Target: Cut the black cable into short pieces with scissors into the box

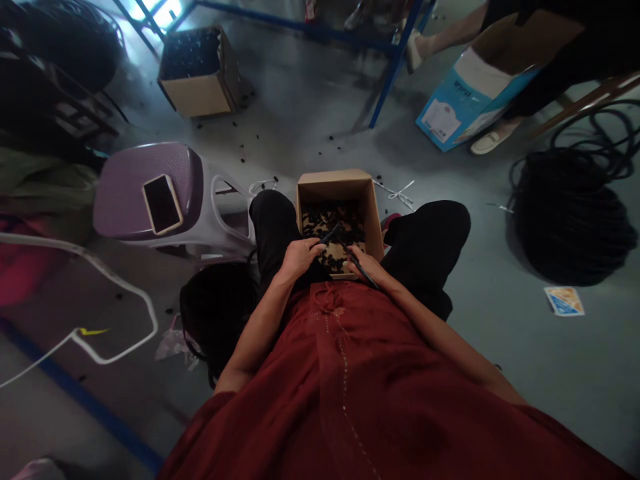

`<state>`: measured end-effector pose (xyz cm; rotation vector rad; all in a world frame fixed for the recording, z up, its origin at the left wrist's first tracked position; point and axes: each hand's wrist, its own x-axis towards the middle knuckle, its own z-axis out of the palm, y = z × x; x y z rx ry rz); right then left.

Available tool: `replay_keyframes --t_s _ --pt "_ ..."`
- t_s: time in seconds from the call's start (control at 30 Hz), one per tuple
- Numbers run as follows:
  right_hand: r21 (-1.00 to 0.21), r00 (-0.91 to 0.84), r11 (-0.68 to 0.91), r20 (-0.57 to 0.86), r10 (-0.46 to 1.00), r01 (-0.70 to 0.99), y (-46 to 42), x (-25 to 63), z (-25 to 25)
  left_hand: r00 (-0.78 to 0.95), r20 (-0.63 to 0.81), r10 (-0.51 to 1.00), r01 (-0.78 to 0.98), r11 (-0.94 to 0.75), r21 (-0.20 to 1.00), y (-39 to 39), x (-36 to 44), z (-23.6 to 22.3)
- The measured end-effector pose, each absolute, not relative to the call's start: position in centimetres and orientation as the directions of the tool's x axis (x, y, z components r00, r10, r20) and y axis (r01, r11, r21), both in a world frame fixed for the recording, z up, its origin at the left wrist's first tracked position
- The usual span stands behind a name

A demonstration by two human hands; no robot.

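Observation:
Above an open cardboard box (371, 213) between the knees, my left hand (301, 257) is closed on a thin dark strip (330, 235), whose kind I cannot make out. Facing it, my right hand (373, 265) closes around a black cord-like length (364, 272) that trails back over the wrist. The two dark ends come close together over the box; whether they touch is unclear. Many small black pieces (350, 217) lie scattered across the bottom of the box.
On the left, a phone (163, 204) lies on a purple stool (130, 170). A big black cord bundle (573, 217) rests at right. Farther off stand a filled cardboard box (200, 97), a blue box (455, 107) beside another person's feet, and a blue metal frame (385, 90).

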<state>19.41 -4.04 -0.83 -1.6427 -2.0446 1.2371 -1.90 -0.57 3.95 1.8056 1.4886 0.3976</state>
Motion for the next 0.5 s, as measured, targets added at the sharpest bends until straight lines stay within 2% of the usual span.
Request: replay_keyframes --t_s 0.17,0.5 --pt "-0.711 -0.343 0.015 -0.321 0.883 0.703 -4.0 19.7 -0.5 0.295 -0.163 0.941 0.754 -0.125 0.645 -1.3 -1.7 4.4" --pt "-0.660 -0.322 0.019 -0.341 0.883 0.751 -4.2 19.7 -0.4 0.298 -0.179 0.938 0.763 -0.122 0.635 -2.0 -1.6 4.0"
